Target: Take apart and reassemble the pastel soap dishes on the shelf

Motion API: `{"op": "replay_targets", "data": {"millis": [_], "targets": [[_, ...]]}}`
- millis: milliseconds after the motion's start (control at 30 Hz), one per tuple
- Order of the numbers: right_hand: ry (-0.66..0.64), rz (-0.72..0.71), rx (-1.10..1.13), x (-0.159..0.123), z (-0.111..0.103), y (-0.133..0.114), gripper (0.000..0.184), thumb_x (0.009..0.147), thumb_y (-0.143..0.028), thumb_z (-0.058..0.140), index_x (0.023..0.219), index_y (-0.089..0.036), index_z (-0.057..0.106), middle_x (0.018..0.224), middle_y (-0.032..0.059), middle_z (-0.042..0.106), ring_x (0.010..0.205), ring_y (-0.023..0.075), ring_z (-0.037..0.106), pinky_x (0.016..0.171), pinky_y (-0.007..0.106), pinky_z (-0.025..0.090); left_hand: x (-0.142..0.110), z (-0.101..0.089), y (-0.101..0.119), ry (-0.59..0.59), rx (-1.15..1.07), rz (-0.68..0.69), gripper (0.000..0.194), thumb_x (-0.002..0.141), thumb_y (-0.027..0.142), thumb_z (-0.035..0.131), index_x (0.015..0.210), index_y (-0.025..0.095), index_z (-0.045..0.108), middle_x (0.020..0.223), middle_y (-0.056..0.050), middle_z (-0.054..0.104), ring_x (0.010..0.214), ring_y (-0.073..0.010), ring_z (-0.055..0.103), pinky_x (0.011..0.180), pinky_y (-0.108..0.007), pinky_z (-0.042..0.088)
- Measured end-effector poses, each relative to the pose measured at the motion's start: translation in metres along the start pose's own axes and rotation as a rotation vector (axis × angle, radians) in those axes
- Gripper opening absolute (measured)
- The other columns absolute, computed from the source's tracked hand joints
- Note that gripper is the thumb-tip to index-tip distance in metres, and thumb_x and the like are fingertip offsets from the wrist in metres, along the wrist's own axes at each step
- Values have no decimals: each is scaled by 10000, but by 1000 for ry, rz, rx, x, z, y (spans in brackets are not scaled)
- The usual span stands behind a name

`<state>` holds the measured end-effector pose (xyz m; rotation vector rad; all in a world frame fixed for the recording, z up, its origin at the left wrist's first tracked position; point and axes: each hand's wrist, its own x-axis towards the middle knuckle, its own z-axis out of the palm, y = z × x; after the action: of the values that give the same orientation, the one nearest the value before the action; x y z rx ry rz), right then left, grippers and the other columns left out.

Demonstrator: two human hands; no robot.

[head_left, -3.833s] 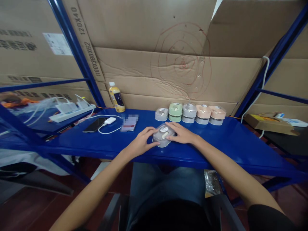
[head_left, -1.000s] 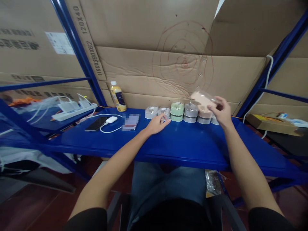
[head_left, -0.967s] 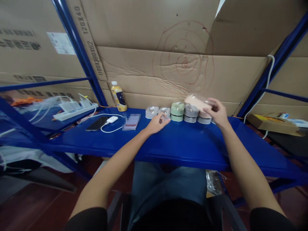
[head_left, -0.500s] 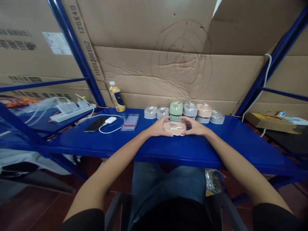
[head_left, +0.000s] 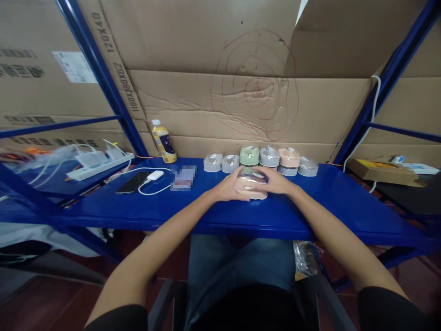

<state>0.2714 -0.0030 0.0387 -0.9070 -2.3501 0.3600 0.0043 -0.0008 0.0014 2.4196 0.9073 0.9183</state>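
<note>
A small pink box with a clear domed lid [head_left: 253,193] is between my two hands on the blue table [head_left: 227,216]. My left hand [head_left: 229,187] wraps the box's left side, thumb along the front. My right hand [head_left: 275,181] curls round the right side, fingers across the clear lid and front. Whether the lid is seated or raised I cannot tell. Just behind stands a row of similar lidded boxes: a green box [head_left: 249,156], a pink box [head_left: 288,158] stacked on a grey one, and several grey boxes, among them the rightmost grey box [head_left: 308,166].
Left of my hands lie a blurred-out flat item [head_left: 183,178], a white charger block [head_left: 155,175] with a cable, and a dark phone [head_left: 132,183]. Behind them stands a yellow bottle [head_left: 164,141]. A cardboard wall [head_left: 193,101] closes the back; blue posts [head_left: 98,69] frame the sides.
Both hands still grip the pink box. It now looks taller and more tilted, and my right fingers have moved further over its front. The whole view has shifted slightly.
</note>
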Motion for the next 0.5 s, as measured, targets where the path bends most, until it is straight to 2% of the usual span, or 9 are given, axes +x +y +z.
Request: {"op": "replay_targets", "data": {"millis": [67, 167, 233, 300, 367, 500], "targets": [[54, 47, 37, -5, -15, 10, 730, 876, -659, 722, 1455, -229, 615, 1436, 135, 679, 1271, 364, 668, 1103, 562, 525, -1, -3, 0, -10, 27, 34, 1264, 622, 648, 948, 1641, 219, 335, 1607, -207, 458, 1459, -444, 480, 1204, -629, 400], [135, 201, -15, -13, -34, 24, 679, 924, -662, 662, 1444, -228, 618, 1400, 141, 697, 1238, 370, 678, 1093, 587, 525, -1, -6, 3, -77, 80, 101, 739, 796, 610, 847, 1412, 247, 660, 1476, -150, 578, 1399, -386, 545, 1218, -593, 400], [157, 291, -65, -15, -41, 30, 672, 935, -670, 639, 1435, -220, 624, 1391, 153, 698, 1223, 376, 679, 1096, 600, 517, -1, -7, 6, -105, 88, 137, 492, 886, 567, 774, 1269, 259, 763, 1433, -134, 606, 1410, -367, 535, 1222, -575, 400], [152, 329, -88, -16, -44, 35, 667, 944, -678, 619, 1426, -217, 629, 1394, 156, 694, 1220, 373, 677, 1103, 589, 511, -1, -8, 8, -100, 83, 148, 429, 926, 551, 733, 1235, 258, 785, 1445, -132, 601, 1430, -363, 516, 1226, -572, 395], [129, 350, -97, -16, -45, 36, 680, 953, -696, 591, 1431, -214, 626, 1386, 157, 696, 1217, 364, 676, 1100, 564, 515, 1, -10, 6, -70, 83, 133, 450, 945, 569, 695, 1237, 236, 780, 1457, -139, 588, 1408, -351, 537, 1226, -564, 399], [13, 415, -126, -16, -48, 36, 745, 944, -749, 567, 1435, -191, 618, 1281, 166, 734, 1155, 356, 703, 1047, 532, 544, 1, -26, -9, 74, 119, 15, 562, 952, 637, 625, 1252, 177, 744, 1392, -160, 615, 1322, -338, 600, 1190, -545, 443]]}}
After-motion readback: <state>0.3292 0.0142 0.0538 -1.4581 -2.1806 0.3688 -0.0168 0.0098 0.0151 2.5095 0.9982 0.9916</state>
